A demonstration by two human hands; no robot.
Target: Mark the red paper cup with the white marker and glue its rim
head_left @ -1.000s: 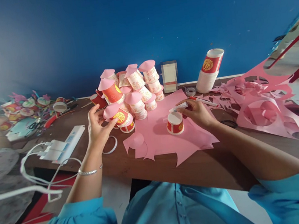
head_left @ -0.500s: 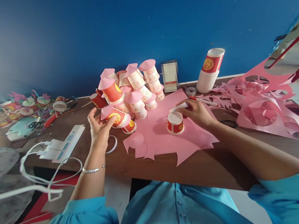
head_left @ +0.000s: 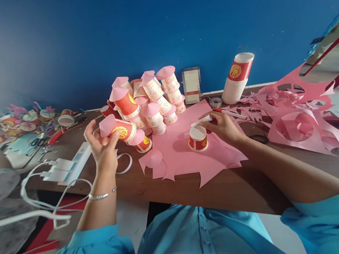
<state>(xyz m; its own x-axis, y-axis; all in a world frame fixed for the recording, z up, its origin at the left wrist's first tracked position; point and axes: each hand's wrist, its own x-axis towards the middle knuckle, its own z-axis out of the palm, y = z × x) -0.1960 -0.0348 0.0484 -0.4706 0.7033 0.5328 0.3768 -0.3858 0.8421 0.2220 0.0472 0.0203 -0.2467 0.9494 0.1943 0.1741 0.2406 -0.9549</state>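
My left hand (head_left: 100, 143) is closed around the near end of a tilted red paper cup (head_left: 125, 130) topped with a pink paper cone (head_left: 107, 125). The cup's other end meets a smaller red cup (head_left: 143, 142) standing on the table with a pink top. Between the thumb and fingers of my right hand (head_left: 221, 126) is a slim white tube (head_left: 200, 121), pen-like in shape. Its tip lies just above the pale upturned base of a short red cup (head_left: 198, 139), which stands on a pink paper sheet (head_left: 183, 158).
Stacked cups with pink cones (head_left: 151, 109) stand behind. A leaning stack of white cups (head_left: 234, 90), a tape roll (head_left: 215, 102), a red-and-white marker (head_left: 230, 113) and pink paper scraps (head_left: 308, 124) are at right. At left lie a power strip (head_left: 77, 165) and cables.
My left hand has moved left, pulling the coned red cup with it and leaning it further over. The small cup below has shifted slightly left. My right hand stays nearly still.
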